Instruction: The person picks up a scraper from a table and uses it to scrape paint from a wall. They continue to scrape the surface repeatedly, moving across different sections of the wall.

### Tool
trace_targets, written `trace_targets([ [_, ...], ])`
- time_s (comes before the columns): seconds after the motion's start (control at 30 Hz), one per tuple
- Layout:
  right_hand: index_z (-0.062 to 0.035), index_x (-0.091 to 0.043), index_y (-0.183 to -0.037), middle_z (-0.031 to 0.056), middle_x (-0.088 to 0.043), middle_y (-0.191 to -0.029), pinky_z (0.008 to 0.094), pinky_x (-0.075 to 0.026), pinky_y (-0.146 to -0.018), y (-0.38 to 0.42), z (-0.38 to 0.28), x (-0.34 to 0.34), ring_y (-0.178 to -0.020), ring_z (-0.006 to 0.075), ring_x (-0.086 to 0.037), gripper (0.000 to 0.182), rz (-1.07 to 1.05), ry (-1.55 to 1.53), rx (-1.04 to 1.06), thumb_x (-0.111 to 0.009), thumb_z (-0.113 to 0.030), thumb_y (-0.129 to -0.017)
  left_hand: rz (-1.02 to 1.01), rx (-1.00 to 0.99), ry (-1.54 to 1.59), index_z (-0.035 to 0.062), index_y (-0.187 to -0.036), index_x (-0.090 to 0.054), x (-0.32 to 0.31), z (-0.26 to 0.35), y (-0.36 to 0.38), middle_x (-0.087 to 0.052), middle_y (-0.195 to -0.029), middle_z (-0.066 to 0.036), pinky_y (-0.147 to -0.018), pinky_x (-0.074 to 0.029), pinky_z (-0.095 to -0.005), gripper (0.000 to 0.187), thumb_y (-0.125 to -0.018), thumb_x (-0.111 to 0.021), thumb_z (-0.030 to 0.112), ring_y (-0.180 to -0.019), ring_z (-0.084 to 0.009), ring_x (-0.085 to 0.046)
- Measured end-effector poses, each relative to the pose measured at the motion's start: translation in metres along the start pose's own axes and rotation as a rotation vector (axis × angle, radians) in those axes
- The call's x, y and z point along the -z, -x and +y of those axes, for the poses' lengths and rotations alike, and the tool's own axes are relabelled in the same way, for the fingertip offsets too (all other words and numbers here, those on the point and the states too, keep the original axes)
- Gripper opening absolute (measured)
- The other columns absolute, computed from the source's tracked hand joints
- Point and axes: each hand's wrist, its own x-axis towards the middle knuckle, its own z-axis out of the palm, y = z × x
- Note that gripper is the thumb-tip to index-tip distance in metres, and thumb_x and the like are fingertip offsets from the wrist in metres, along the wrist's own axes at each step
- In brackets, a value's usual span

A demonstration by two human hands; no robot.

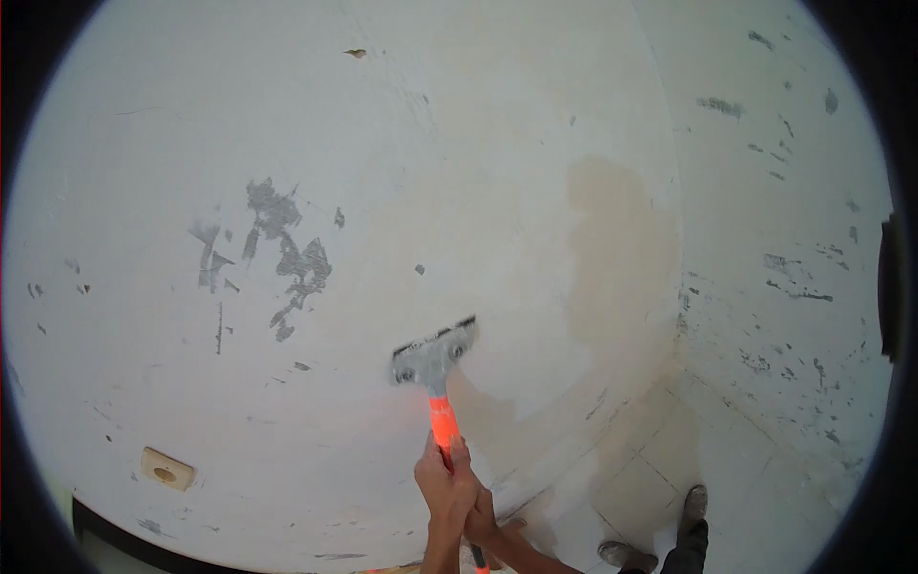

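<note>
Whitish, worn wall (507, 230) fills most of the view, meeting pale floor tiles (660, 430) at the lower right, where dark shoes (693, 505) stand. Tan patches (612, 249) show on its right half, and grey bare spots (304, 268) where the coating is gone on its left. A cream socket (167, 469) sits low on the left. Past the corner, a second wall (794, 220) carries scattered grey scuffs, with a dark object (889, 287) at its far edge.

Both hands are closed around the long handle of a scraper (433, 359), near the bottom centre. The right hand (482, 515) grips lower and is partly hidden; the left hand (448, 488) is wrapped just above it, touching it. Beyond them the handle shows bright orange, then the grey head, its dark-edged blade tilted up to the right. Whether that edge presses on the wall, I cannot tell.
</note>
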Motion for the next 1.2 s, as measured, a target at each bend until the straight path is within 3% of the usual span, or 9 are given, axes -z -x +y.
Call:
trace_targets([
  [0.1,0.0031,-0.032,-0.151,0.0216,-0.063,-0.13,0.0358,-0.048,-0.098,-0.019,-0.012,-0.003,-0.12,0.0269,-0.062,0.058,-0.037,-0.08,-0.025,-0.046,-0.025,-0.103,0.019,-0.05,-0.012,0.0007,-0.087,-0.054,-0.006,0.027,-0.017,-0.05,-0.069,0.001,-0.053,-0.036,-0.0243,0.025,-0.101,-0.053,0.021,-0.061,-0.0068,-0.043],
  [0.17,0.003,-0.032,-0.151,0.022,-0.063,-0.13,0.0361,-0.047,-0.098,-0.012,-0.019,-0.001,-0.121,0.0274,-0.062,0.058,-0.059,-0.118,-0.038,-0.046,-0.025,-0.103,0.028,-0.039,-0.015,0.0006,-0.087,-0.054,-0.005,0.009,-0.006,-0.05,-0.068,0.001,-0.053,-0.036,-0.0244,0.025,-0.101,-0.052,0.021,-0.06,-0.0068,-0.043],
  [0.23,0.0024,-0.032,-0.152,0.0227,-0.063,-0.13,0.0361,-0.048,-0.098,0.011,-0.016,0.003,-0.121,0.0279,-0.062,0.059,-0.042,0.053,-0.099,-0.047,-0.025,-0.102,0.037,-0.034,-0.017,0.0006,-0.086,-0.054,-0.003,-0.006,0.011,-0.05,-0.068,0.0,-0.053,-0.036,-0.0244,0.025,-0.101,-0.052,0.021,-0.06,-0.0068,-0.043],
  [0.57,0.0011,-0.032,-0.152,0.0238,-0.063,-0.128,0.0359,-0.049,-0.096,0.016,-0.006,0.005,-0.117,0.0305,-0.064,0.059,-0.06,-0.028,-0.107,-0.05,-0.024,-0.101,0.084,-0.031,-0.029,0.0011,-0.085,-0.054,-0.004,-0.029,0.017,-0.05,-0.065,0.001,-0.051,-0.034,-0.0241,0.024,-0.101,-0.05,0.019,-0.057,-0.0066,-0.043],
  [0.93,0.0003,-0.032,-0.152,0.0203,-0.067,-0.123,0.035,-0.051,-0.09,0.014,0.004,0.015,-0.11,0.0281,-0.068,0.061,-0.065,0.091,-0.025,-0.052,-0.021,-0.098,0.084,-0.004,0.022,0.0011,-0.086,-0.055,-0.009,-0.024,0.015,-0.052,-0.067,0.0,-0.052,-0.034,-0.0235,0.024,-0.101,-0.051,0.019,-0.058,-0.0062,-0.045],
  [1.13,-0.0022,-0.031,-0.153,0.0191,-0.065,-0.128,0.0346,-0.05,-0.095,0.002,0.0,0.015,-0.115,0.025,-0.065,0.063,-0.137,0.047,-0.1,-0.053,-0.021,-0.098,0.107,-0.062,-0.04,0.0009,-0.087,-0.055,-0.011,-0.022,0.007,-0.054,-0.068,0.0,-0.052,-0.035,-0.0236,0.026,-0.101,-0.05,0.022,-0.058,-0.0067,-0.047],
  [1.2,-0.0022,-0.031,-0.153,0.019,-0.064,-0.129,0.0343,-0.049,-0.095,0.009,-0.01,0.016,-0.116,0.0244,-0.065,0.063,-0.131,0.047,-0.106,-0.054,-0.021,-0.098,0.101,0.001,0.003,0.001,-0.086,-0.055,-0.011,-0.022,0.018,-0.053,-0.068,-0.001,-0.052,-0.036,-0.0238,0.027,-0.101,-0.05,0.023,-0.058,-0.0069,-0.047],
])
